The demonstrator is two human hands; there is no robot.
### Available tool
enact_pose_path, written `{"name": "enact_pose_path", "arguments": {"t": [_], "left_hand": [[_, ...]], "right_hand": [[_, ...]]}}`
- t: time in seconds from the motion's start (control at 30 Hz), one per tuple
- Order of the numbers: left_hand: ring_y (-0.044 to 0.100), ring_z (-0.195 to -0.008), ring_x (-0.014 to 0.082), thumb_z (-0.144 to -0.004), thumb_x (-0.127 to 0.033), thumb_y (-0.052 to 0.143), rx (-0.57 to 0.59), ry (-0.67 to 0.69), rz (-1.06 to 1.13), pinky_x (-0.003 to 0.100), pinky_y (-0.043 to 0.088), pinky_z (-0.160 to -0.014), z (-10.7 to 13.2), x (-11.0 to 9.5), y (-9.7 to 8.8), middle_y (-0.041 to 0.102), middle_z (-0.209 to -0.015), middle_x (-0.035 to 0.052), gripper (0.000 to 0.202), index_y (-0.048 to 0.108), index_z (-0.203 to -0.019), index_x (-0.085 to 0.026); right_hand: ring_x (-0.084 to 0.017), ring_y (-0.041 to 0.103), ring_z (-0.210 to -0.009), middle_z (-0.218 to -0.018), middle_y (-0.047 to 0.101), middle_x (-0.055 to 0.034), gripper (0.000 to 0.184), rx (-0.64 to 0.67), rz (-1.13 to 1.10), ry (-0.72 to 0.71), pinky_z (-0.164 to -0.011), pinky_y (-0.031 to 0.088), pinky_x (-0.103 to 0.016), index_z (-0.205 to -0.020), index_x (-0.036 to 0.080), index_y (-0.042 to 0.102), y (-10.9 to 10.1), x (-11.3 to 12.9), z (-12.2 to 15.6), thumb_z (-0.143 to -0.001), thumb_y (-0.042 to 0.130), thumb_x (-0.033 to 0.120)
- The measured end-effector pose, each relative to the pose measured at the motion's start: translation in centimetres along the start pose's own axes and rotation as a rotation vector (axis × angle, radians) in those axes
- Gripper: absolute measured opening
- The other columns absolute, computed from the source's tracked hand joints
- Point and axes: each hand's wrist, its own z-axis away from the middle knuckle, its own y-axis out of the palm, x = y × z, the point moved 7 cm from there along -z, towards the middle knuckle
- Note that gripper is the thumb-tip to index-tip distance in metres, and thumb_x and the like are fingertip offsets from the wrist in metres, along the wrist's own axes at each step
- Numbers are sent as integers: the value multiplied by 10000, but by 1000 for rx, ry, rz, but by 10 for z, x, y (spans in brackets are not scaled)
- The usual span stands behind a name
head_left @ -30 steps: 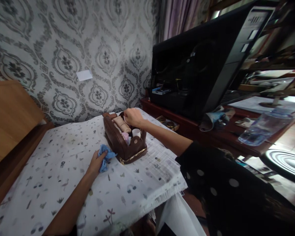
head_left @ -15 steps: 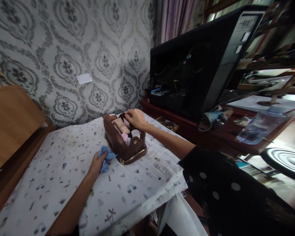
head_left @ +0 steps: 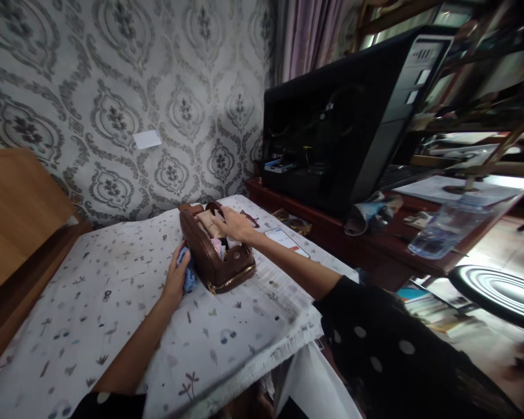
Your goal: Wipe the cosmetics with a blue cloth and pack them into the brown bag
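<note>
A brown leather pouch (head_left: 209, 265) stands unzipped on the patterned white cloth (head_left: 113, 302), with small bottles and tubes inside. My left hand (head_left: 177, 278) presses a blue cloth (head_left: 188, 278) against the pouch's near side, fingers closed round the cloth. My right hand (head_left: 232, 223) reaches into the top of the pouch, fingers bent down among the items; what they touch is hidden.
A phone (head_left: 286, 241) lies on the cloth right of the pouch. A black computer case (head_left: 349, 122) stands on a dark wooden desk (head_left: 375, 238) with a plastic water bottle (head_left: 449, 227). A wooden board (head_left: 13, 209) rises at the left. Patterned wallpaper is behind.
My left hand has moved the blue cloth up against the pouch's side. My right hand has dropped lower into the pouch. The view has shifted slightly, revealing the phone.
</note>
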Motion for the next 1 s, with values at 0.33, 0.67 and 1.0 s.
{"name": "enact_pose_path", "arguments": {"t": [0.33, 0.67, 1.0], "left_hand": [[446, -1437, 220, -798, -526, 733, 24, 53, -24, 383, 299, -1233, -2, 3, 0, 613, -1419, -30, 535, 641, -1302, -371], [529, -1368, 223, -750, -472, 770, 12, 48, 7, 318, 487, -1062, 3, -4, 4, 685, -1287, 16, 490, 690, -1209, -322], [636, -1209, 237, -720, -491, 795, 4, 38, 2, 309, 523, -966, 3, -2, -1, 732, -1179, 33, 584, 677, -1257, -292]], "right_hand": [[-367, 480, -1356, -1523, 436, -224, 774, 21, 211, -2, -1073, 422, -490, -1506, 117, 388, 8, 19, 11, -970, 391, 676], [-392, 469, -1358, -1523, 426, -210, 748, 19, 262, -33, -1074, 417, -542, -1498, 182, 414, 9, 21, 13, -960, 389, 701], [-365, 496, -1335, -1469, 485, -187, 587, 47, 225, -24, -1052, 447, -519, -1449, 200, 481, 5, 19, 9, -1013, 375, 577]]}}
